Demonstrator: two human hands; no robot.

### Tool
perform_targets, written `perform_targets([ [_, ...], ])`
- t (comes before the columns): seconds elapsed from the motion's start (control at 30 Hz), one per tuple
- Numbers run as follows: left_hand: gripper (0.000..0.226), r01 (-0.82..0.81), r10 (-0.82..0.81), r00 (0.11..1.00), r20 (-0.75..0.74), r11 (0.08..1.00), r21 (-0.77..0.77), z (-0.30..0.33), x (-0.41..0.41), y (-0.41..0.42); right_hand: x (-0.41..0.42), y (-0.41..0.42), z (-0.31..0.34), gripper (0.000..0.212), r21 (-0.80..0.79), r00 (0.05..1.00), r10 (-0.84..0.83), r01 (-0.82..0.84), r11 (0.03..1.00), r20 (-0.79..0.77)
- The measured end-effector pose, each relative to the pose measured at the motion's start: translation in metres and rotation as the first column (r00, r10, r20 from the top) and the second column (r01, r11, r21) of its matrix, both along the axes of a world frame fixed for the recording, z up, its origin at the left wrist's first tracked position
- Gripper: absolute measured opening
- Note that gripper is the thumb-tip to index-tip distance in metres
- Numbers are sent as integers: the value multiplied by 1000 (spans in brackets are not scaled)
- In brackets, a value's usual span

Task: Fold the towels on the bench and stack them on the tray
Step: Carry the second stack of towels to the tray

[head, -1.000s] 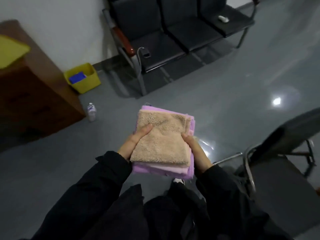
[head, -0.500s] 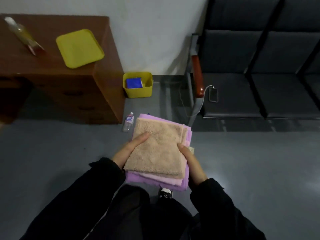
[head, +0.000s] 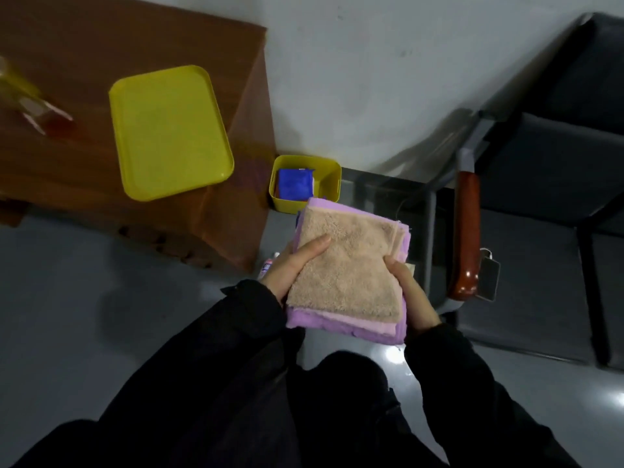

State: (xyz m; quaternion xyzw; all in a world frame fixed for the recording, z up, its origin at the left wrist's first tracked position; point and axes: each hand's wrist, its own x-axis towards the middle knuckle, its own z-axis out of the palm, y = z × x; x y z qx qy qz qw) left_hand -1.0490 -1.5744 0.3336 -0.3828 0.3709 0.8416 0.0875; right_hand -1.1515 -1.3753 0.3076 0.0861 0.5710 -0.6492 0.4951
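Grip: I have both hands on the stack of folded towels [head: 347, 268], held in the air in front of the body. The left hand [head: 292, 268] clasps the left edge, thumb laid across the top layer, fingers hidden beneath. The right hand [head: 410, 292] clasps the right edge the same way, thumb on top. Both are curled round the stack; neither is free.

Stack: beige plush towel on top, a pale pink layer showing under its near edge, lilac towels below. Edges are roughly squared but stepped, the lilac layer jutting out at the near and far sides. I cannot count the layers with certainty.

Step, as I judge it: folding is done, and this is the carry to the tray. Nothing rests on the tray yet.

Beyond the stack, on the floor: a small bottle [head: 266, 266] by the left hand and a yellow bin [head: 329, 170] with something blue inside. To the right stands the bench [head: 553, 170], its wooden armrest [head: 467, 231] nearest.

Farther left, the yellow tray [head: 169, 130] lies on the brown desk [head: 84, 55], well apart from the stack.

Next move calls for: bring the stack up and left over the tray, keep it level so the layers do not slide, then set it down flat inside the rim.
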Motion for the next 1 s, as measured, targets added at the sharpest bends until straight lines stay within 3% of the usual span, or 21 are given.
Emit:
perform_targets([
  [0.17,52,-20,22,999,-25,998,67,-17,-100,-69,-104,-67,-1,72,46,999,-30,28,999,25],
  [0.37,51,-137,135,990,32,985,108,-90,-214,-128,-232,-142,-60,83,149,998,13,-22,989,60],
  [0.47,53,-227,218,970,103,970,84,-151,-266,-152,-293,-186,-122,79,186,999,19,-27,982,45],
  [0.63,67,-329,351,921,166,933,-147,-297,-339,-210,-374,-264,-262,82,229,998,65,-56,972,-28],
  [0.73,62,-313,342,923,175,934,-170,-385,-370,-241,-404,-289,-351,75,190,993,109,-117,975,53],
  [0.83,71,-262,306,940,151,930,-257,-462,-392,-265,-427,-306,-430,66,113,968,207,-223,968,140],
  [0.9,75,-254,299,944,138,927,-276,-509,-401,-276,-441,-317,-475,57,120,959,257,-270,955,118],
  [1.0,61,-246,286,948,139,936,-254,-570,-407,-285,-443,-334,-537,49,215,972,234,-232,949,15],
])
